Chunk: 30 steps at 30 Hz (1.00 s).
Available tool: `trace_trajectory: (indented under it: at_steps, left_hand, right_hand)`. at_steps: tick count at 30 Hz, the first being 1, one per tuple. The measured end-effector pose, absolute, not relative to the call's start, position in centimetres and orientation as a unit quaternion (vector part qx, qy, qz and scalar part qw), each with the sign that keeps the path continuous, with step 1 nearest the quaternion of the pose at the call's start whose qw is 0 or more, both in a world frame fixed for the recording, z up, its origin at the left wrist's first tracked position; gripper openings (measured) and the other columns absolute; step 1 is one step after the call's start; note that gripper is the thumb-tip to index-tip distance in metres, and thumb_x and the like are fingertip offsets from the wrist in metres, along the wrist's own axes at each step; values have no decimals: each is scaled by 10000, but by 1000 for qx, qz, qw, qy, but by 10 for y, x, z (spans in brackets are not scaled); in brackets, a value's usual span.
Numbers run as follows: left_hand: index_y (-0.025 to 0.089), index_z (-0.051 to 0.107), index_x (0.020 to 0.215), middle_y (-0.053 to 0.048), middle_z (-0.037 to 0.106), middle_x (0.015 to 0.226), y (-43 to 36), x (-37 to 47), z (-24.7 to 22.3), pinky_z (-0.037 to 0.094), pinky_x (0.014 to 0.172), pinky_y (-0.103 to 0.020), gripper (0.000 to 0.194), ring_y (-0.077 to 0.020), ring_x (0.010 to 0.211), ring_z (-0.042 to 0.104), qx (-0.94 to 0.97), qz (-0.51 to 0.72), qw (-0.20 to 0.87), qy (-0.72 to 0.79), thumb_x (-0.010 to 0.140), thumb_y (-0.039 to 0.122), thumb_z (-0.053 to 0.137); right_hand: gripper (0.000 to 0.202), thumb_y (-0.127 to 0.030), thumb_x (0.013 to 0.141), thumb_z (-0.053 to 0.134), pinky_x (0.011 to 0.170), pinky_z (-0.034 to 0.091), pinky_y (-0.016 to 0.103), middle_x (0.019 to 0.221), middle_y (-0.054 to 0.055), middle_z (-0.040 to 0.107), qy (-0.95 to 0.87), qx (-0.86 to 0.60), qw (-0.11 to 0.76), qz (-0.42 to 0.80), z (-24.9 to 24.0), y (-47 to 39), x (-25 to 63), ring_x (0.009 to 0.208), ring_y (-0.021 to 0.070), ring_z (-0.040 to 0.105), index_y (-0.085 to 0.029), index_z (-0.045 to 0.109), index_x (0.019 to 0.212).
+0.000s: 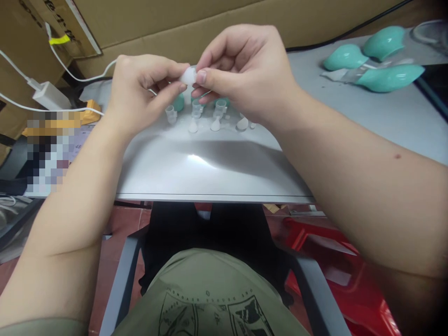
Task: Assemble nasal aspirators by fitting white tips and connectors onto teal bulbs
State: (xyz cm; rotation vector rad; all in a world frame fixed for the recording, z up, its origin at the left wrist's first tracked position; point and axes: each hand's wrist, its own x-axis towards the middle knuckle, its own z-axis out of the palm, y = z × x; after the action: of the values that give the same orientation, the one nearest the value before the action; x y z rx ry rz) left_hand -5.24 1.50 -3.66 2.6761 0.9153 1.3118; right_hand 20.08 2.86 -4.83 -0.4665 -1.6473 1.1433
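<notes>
Above the far part of the table, my left hand (149, 86) and my right hand (241, 70) meet at a small white translucent piece (189, 76). Thumb and fingers of each hand pinch it from opposite sides; its exact kind is not clear. On the table below stand small clear plastic cups (171, 115) with side tabs, in a loose row. In front of them lie white teardrop-shaped pieces (215, 124). Teal parts (178, 102) show behind the cups, partly hidden by my hands.
Glossy teal shell-shaped pieces (388, 78) with clear parts lie at the back right of the table (157, 179). Cardboard (168, 28) walls the back. A white charger (52, 96) with cables is at left. A red plastic stool (336, 261) stands below right.
</notes>
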Motion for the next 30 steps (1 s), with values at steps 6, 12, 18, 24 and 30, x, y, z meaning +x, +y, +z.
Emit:
trace_trajectory:
  at_steps: [6,12,18,24,30]
  left_hand:
    - [466,962,1173,47,920,984,12,-50,-36,636,727,-435,212,-237,772,808,853,426,2,301,1086,289,883]
    - [382,973,1225,8,916,991,16,-52,-37,634,723,-416,169,-225,779,812,866,418,-15,274,1175,368,813]
    - [385,941,1383,30,917,1021,38,-62,-42,692,698,-359,205,-191,766,833,883,415,-91,200,1213,380,828]
    - [355,946,1372,4,910,986,39,-62,-44,629,601,-368,206,-193,692,797,882,430,-87,172,1208,418,838]
    - [325,950,1307,20,939,1035,26,-57,-42,673,660,-347,169,-183,738,828,870,432,-68,229,1168,254,886]
  right_hand:
    - [213,-175,1050,951,748,687,211,892,-7,790,-710,-215,533,406,-51,28,199,827,126,809,-218,763,960]
    - [212,-44,1111,706,730,659,194,893,-14,722,-729,-181,517,410,-50,28,199,827,98,795,-205,692,974]
    - [212,-42,1156,579,760,628,125,987,-43,684,-785,-176,512,300,-55,35,202,847,33,773,-212,631,1041]
    - [147,-111,1187,556,817,639,167,1024,-36,691,-815,-201,495,225,-59,37,205,905,63,793,-218,602,1097]
    - [183,-121,1178,547,830,644,201,1004,-20,687,-818,-217,483,226,-53,34,206,901,87,790,-255,594,1063]
